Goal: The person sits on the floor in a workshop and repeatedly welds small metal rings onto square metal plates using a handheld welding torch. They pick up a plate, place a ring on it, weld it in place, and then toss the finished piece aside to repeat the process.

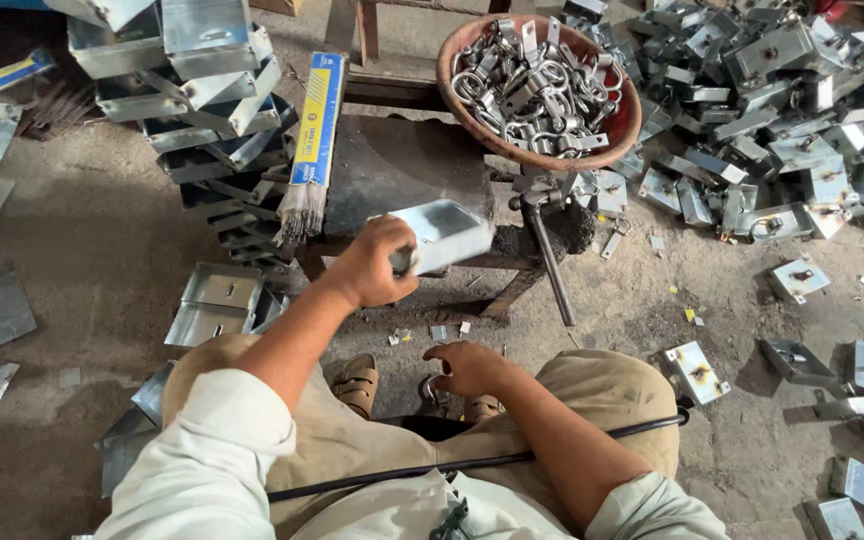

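- Head view looks down on a seated person; the left hand [377, 265] is closed on one end of a folded metal box [442, 235], holding it tilted over the front edge of the dark tabletop [392, 170] — the open side faces up, so the inside is in reach from above.
- The right hand [467, 367] hangs low between the knees, fingers curled around something small that looks like a metal ring [432, 390]; whether it is truly gripped or only touched I cannot tell.
- A hammer [549, 255] lies at the tabletop's right edge, handle pointing toward the person, just beside the box — close to the right hand's side.
- A round bowl [624, 120] heaped with ring fittings sits at the far right of the tabletop, within arm's reach.
- A pack of welding rods [312, 140] leans along the tabletop's left edge, rod tips sticking out near the left wrist — the nearest thing that could be knocked.
- Stacked blank boxes [202, 90] rise on the left; more lie on the floor [92, 260] by the left knee.
- A heap of boxes with fittings [782, 90] spreads over the floor to the right, some scattered close to the right knee.
- A black cable [512, 458] runs across the lap, under both forearms.
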